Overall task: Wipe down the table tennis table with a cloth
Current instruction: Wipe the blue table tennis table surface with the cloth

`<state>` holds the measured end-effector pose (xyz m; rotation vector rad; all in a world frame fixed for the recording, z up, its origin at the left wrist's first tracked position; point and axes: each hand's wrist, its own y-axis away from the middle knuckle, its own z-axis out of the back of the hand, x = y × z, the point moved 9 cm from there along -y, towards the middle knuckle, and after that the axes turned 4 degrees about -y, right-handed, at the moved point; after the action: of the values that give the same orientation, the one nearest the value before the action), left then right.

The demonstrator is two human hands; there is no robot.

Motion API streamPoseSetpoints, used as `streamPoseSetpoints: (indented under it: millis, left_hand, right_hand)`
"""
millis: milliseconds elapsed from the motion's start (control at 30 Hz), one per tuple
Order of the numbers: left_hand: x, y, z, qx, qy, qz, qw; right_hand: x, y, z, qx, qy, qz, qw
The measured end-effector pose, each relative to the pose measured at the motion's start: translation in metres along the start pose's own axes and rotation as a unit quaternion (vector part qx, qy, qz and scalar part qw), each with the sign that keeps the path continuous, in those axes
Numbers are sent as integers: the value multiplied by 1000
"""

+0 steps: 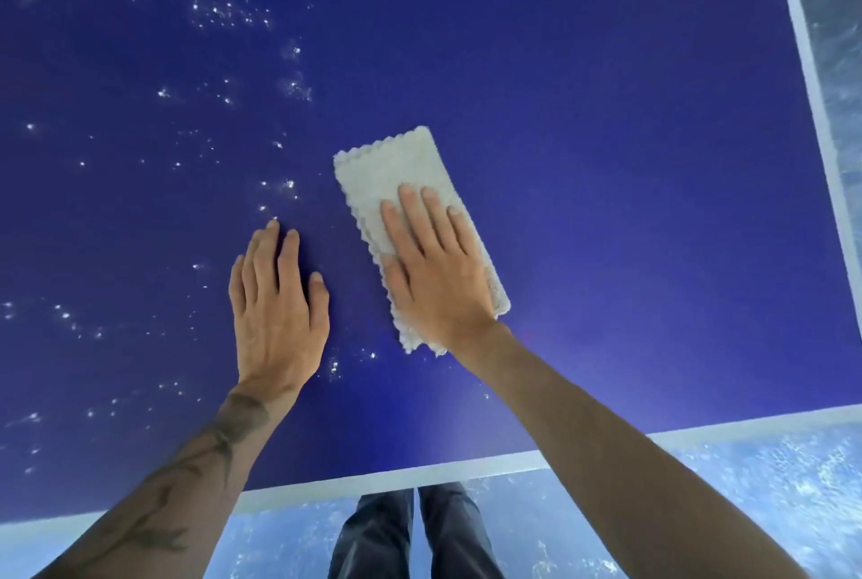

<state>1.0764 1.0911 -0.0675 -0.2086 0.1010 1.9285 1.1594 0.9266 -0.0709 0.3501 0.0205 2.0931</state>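
Both flat-fingered on the white-flecked blue table (606,111): left hand (275,312) on bare surface, right hand (434,270) pressing the cloth (387,167).

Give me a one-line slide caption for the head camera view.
On the blue table tennis table, the right hand presses a cloth while the left hand rests beside it among white specks.

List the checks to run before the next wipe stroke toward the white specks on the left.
1. Right hand flat on cloth: ok.
2. Cloth lying flat on table, not bunched: ok.
3. Path leftward clear: not ok, left hand lies on the table just left of the cloth.
4. Left side free of specks: not ok, many are scattered there.
5. Cloth damp enough: cannot tell.
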Motion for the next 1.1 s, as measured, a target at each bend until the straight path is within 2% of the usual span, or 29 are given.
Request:
streamPoseSetpoints:
  millis: [67, 100, 233, 333, 400, 467, 533, 567, 633, 700, 767, 800, 867, 933, 1000, 1033, 1100]
  left_hand:
    - [1, 1, -2, 1, 1, 7, 1000]
    - [2, 1, -2, 1, 2, 7, 1000]
    - [4, 2, -3, -3, 4, 11, 1000]
    - [4, 1, -3, -6, 4, 12, 1000]
    - [4, 2, -3, -10, 4, 8, 1000]
    - [4, 2, -4, -15, 5, 3, 1000]
    - [5, 2, -4, -20, 4, -1, 1000]
    - [4, 2, -4, -21, 7, -1, 1000]
    - [4, 1, -3, -20, 15, 2, 1000]
    - [4, 2, -2, -19, 17, 5, 1000]
    - [4, 2, -3, -16, 17, 2, 1000]
    - [4, 2, -3, -15, 16, 0, 1000]
    - [4, 2, -3, -13, 16, -2, 1000]
    - [3, 2, -1, -8, 19, -4, 1000]
    - [2, 2, 0, -3, 21, -5, 1000]
    - [2, 2, 0, 0, 22, -4, 1000]
    - [3, 3, -1, 1, 22, 0, 1000]
  right_hand:
    - [3, 24, -6, 11, 2, 60, 998]
    - [-12, 29, -3, 6, -6, 48, 999]
    - [-88, 24, 20, -33, 4, -112, 993]
    - [-71, 4, 21, -54, -17, -161, 985]
    - [-29, 2, 8, -43, -16, -115, 992]
    - [10, 19, -9, -18, -8, -11, 1000]
    - [11, 44, -15, -2, -2, 64, 998]
    - [-5, 51, -13, -2, -1, 66, 998]
    - [-49, 55, 1, -22, 5, 1, 1000]
    - [-87, 47, 14, -42, 2, -98, 994]
    - [-92, 36, 18, -61, -15, -176, 982]
    - [-80, 32, 16, -67, -22, -189, 979]
    - [-39, 34, 4, -63, -22, -142, 988]
    - [7, 61, -17, -23, -9, -25, 999]
    - [18, 96, -27, 14, 3, 60, 998]
    - [6, 108, -25, 20, 2, 65, 998]
    - [-39, 117, -13, 10, 5, -6, 1000]
